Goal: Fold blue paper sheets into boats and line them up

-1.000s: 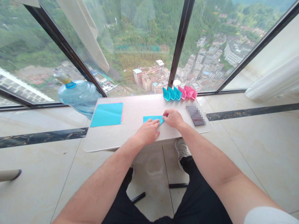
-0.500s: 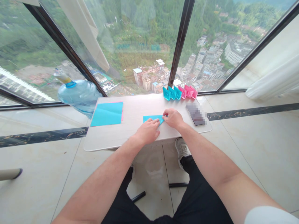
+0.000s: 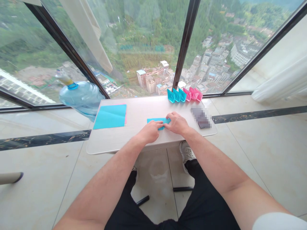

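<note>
A folded strip of blue paper [image 3: 155,120] lies near the front edge of the small table, partly hidden by both hands. My left hand [image 3: 151,131] rests on it from the left, fingers stretched out and pressing it down. At the strip's right end, my right hand [image 3: 177,123] is closed, with thumb and fingers pinching the paper. Folded blue paper boats [image 3: 177,95] and pink paper boats [image 3: 192,94] stand in a row at the table's back right.
Flat blue sheets [image 3: 110,116] with pink paper beneath lie on the table's [image 3: 134,107] left side. A phone [image 3: 200,117], blurred out, lies at the right. A large water bottle [image 3: 80,97] leans beside the table's left end. Windows rise behind.
My left hand has shifted slightly left, its fingers now straighter. My right fingers have moved a little, and the strip's right part now lies level along its top edge.
</note>
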Available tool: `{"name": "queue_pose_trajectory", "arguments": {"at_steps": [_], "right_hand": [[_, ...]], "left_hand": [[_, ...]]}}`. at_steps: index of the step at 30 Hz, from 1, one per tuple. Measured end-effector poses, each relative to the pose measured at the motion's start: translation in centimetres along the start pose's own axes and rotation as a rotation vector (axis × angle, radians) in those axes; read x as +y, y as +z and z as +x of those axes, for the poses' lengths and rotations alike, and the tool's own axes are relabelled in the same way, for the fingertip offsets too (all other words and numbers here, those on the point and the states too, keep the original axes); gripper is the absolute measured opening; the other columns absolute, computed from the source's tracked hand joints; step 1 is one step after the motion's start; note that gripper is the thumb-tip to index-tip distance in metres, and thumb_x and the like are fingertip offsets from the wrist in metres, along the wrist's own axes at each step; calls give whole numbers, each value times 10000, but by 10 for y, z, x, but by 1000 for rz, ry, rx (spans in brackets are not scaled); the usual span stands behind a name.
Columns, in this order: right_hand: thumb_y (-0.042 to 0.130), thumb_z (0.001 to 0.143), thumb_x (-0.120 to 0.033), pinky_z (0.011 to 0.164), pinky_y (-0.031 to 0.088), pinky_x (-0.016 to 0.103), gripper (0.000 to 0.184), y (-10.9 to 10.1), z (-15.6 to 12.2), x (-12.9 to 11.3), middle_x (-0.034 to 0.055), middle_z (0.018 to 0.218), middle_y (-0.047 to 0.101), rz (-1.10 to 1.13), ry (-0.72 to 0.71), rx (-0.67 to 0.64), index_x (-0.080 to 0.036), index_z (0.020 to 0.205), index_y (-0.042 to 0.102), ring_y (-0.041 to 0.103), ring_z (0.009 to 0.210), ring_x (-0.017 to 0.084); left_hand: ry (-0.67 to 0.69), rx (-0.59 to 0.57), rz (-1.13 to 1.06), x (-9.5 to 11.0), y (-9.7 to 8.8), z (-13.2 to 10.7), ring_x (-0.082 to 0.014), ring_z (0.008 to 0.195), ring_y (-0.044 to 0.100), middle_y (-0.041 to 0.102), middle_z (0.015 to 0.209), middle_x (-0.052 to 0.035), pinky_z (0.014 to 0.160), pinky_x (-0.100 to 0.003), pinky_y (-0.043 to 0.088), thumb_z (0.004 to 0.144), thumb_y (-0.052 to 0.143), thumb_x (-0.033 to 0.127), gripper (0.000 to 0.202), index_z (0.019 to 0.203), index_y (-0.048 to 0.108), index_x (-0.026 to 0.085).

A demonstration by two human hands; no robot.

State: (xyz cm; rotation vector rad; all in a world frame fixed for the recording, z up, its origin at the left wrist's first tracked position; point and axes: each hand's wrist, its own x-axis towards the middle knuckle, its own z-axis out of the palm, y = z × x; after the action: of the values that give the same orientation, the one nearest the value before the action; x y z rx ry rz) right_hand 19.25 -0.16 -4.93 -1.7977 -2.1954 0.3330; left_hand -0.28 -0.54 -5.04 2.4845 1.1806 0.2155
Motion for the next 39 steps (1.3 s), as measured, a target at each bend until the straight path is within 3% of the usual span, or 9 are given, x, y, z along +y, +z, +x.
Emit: {"name": "queue_pose_trajectory", "arguments": {"at_steps": [4,10,15,19,24,28,34,39], "right_hand": [[724,787,-509,890,493,314,447,-2,-1,-6,69,1164,633,-24,23,-24,-248,1141,643,646,1030,224],[836,574,-641,942,490,340,797,-6,1,-6,76,1251,585,11,-3,-126,-259,1232,601,621,1115,260],[712,780,-562,953,486,343,598,-5,2,0,86,1282,582,68,65,-79,-234,1265,592,630,1123,242],[746,756,-494,913,493,332,555,-2,5,-3,88,1260,582,53,126,-79,-241,1228,598,635,1094,244],[677,819,-403,842,492,338,410,-7,17,5,93,1262,579,52,355,-33,-250,1194,607,666,913,215],[620,879,-395,831,482,344,302,-7,21,17,105,1203,616,34,445,65,-235,1136,627,655,955,242],[548,910,-311,865,471,330,175,-8,18,12,90,1076,681,60,333,174,-210,1004,656,642,976,235],[520,895,-203,861,478,306,205,-14,17,0,61,999,742,105,224,158,-200,989,702,667,956,218]], "left_hand": [[-7,27,-25,-1,0,0,-236,1280,595,630,1412,-54,1135,-389,448,768,442,30,591,1266,706,208],[7,-4,-22,1,-2,0,-237,1297,584,652,1385,-44,1108,-367,463,792,441,53,549,1246,712,205],[-6,9,-3,1,-1,1,-224,1283,597,630,1413,-51,1111,-371,456,803,421,34,574,1272,700,212],[-8,17,11,0,1,1,-220,1247,616,634,1410,-28,1093,-366,477,795,427,41,579,1270,703,226],[-37,-1,24,3,-1,0,-236,1241,613,628,1416,-43,1093,-360,475,786,449,48,576,1280,696,211],[-40,-19,25,7,-3,-1,-235,1305,573,608,1438,-75,1132,-348,427,803,446,48,545,1277,689,160],[-8,-9,96,12,-6,-3,-234,1296,565,608,1437,-68,1115,-358,418,817,448,59,520,1265,682,182],[-55,22,297,24,-9,-14,-293,1076,615,649,1317,-122,932,-432,478,886,474,171,441,1298,633,186]]}}
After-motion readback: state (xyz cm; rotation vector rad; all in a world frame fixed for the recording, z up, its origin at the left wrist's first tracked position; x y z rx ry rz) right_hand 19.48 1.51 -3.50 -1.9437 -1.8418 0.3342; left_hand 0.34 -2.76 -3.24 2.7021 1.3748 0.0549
